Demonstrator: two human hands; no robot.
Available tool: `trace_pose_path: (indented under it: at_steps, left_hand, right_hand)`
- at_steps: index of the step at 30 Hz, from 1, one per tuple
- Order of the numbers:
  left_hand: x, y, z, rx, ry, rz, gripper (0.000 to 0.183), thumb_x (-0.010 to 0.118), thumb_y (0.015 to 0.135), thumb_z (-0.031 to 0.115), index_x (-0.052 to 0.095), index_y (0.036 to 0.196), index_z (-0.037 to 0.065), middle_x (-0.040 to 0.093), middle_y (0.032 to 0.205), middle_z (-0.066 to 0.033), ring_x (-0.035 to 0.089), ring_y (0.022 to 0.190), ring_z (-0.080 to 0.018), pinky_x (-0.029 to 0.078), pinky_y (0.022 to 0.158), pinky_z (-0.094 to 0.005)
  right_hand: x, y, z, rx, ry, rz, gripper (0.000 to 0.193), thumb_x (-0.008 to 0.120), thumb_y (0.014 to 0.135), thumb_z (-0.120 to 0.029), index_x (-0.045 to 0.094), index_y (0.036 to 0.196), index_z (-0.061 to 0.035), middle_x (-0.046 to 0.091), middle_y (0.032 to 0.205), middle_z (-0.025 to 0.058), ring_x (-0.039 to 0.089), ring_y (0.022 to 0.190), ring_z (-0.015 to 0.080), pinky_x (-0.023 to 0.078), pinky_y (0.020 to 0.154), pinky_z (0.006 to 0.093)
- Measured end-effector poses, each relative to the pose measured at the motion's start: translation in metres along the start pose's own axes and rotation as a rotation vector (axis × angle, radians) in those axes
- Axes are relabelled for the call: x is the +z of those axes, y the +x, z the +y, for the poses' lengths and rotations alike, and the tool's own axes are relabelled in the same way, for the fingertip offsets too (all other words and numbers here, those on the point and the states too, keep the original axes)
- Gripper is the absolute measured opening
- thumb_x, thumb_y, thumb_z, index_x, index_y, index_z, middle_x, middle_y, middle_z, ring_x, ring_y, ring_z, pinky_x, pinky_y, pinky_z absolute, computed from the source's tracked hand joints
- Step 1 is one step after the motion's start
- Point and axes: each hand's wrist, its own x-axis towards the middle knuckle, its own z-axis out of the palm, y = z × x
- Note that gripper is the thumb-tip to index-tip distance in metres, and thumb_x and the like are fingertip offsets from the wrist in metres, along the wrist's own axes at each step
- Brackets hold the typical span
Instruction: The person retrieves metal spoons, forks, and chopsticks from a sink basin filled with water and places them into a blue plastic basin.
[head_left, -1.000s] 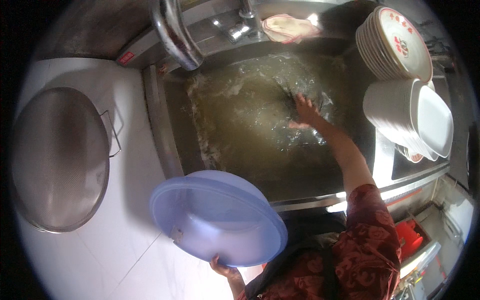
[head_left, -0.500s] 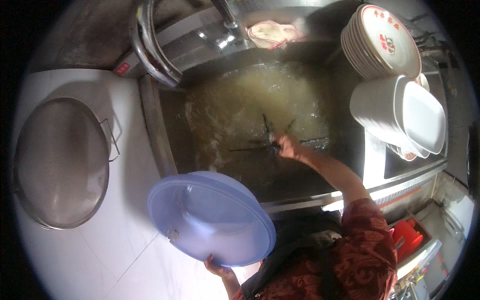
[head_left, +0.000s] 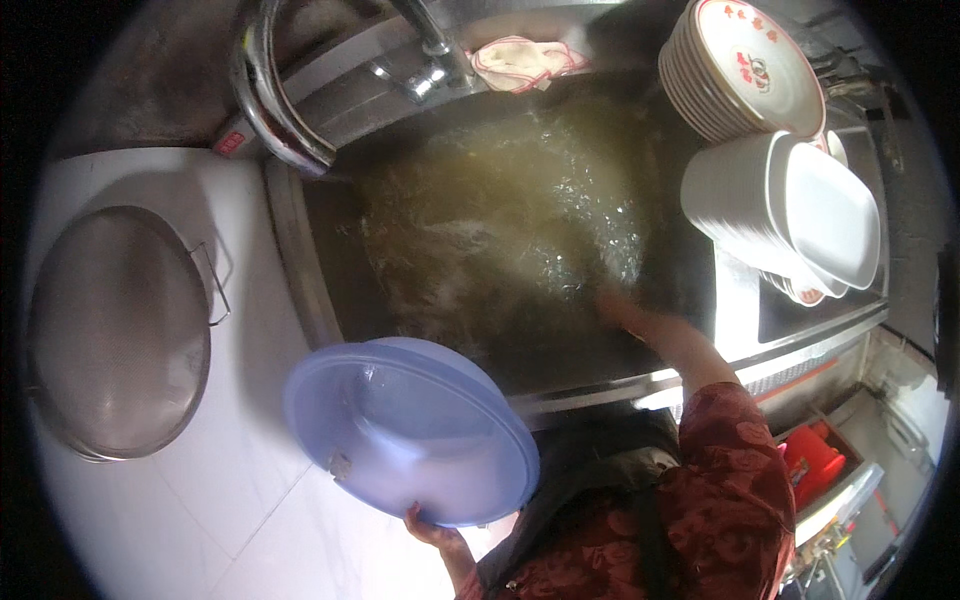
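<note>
My left hand [head_left: 430, 530] grips the lower rim of a blue plastic basin [head_left: 430, 430], which is tilted with its inside facing up toward me. A brownish-grey scrap [head_left: 341, 466] clings near its left edge. My right hand [head_left: 612, 303] is partly under the murky yellow-green water [head_left: 470, 200] of a metal sink [head_left: 296, 240]. Its fingers are hidden by the water and blur, so what it holds, if anything, does not show. Bright ripples spread just beyond that hand.
A large round metal strainer [head_left: 120, 335] with a wire handle lies on the white counter [head_left: 240, 500]. A curved faucet [head_left: 270, 100] and a red-edged cloth [head_left: 520, 64] are at the back left. Stacked round plates [head_left: 745, 70] and white rectangular dishes [head_left: 830, 220] stand right.
My right hand has moved right, toward me and deeper into the water. The dark thin sticks around it are out of sight. The basin stays in my left hand.
</note>
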Motion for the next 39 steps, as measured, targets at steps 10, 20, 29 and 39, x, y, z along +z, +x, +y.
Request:
trace_pose_path:
  at_steps: [10, 20, 29, 39]
  left_hand:
    - [0.000, 0.001, -0.007, 0.320, 0.217, -0.026, 0.038, 0.059, 0.069, 0.029, 0.054, 0.095, 0.001, 0.053, 0.093, -0.0075, 0.053, 0.087, -0.0216, 0.045, 0.073, -0.0320]
    - [0.021, 0.012, 0.026, -0.562, -0.239, 0.288, 0.034, 0.055, 0.065, 0.021, 0.055, 0.094, 0.003, 0.056, 0.089, -0.0071, 0.054, 0.084, -0.0227, 0.044, 0.071, -0.0338]
    - [0.019, 0.010, 0.023, -0.461, -0.223, 0.267, 0.028, 0.055, 0.064, 0.021, 0.056, 0.087, 0.006, 0.055, 0.087, -0.0055, 0.054, 0.084, -0.0226, 0.044, 0.071, -0.0344]
    - [-0.010, 0.001, -0.011, -0.022, 0.089, -0.040, 0.057, 0.058, 0.074, 0.052, 0.048, 0.105, 0.006, 0.049, 0.105, -0.0061, 0.048, 0.100, -0.0219, 0.044, 0.083, -0.0378]
  right_hand:
    - [-0.148, 0.037, -0.017, -0.041, 0.380, 0.211, 0.060, 0.065, 0.068, -0.021, 0.043, 0.124, -0.0164, 0.047, 0.118, 0.0179, 0.051, 0.102, 0.0343, 0.045, 0.080, 0.0400]
    - [-0.148, 0.202, 0.105, 0.363, 0.715, 0.503, 0.075, 0.066, 0.070, -0.045, 0.038, 0.129, -0.0084, 0.036, 0.133, 0.0125, 0.038, 0.118, 0.0305, 0.033, 0.096, 0.0408]
    - [-0.094, 0.170, -0.080, -0.145, 0.083, 0.324, 0.047, 0.044, 0.084, -0.031, 0.040, 0.126, -0.0099, 0.040, 0.129, 0.0147, 0.041, 0.115, 0.0314, 0.032, 0.095, 0.0453]
    - [-0.076, 0.075, -0.089, -0.256, 0.239, -0.083, 0.043, 0.059, 0.068, -0.014, 0.052, 0.109, -0.0049, 0.059, 0.085, 0.0173, 0.059, 0.083, 0.0341, 0.046, 0.072, 0.0438]
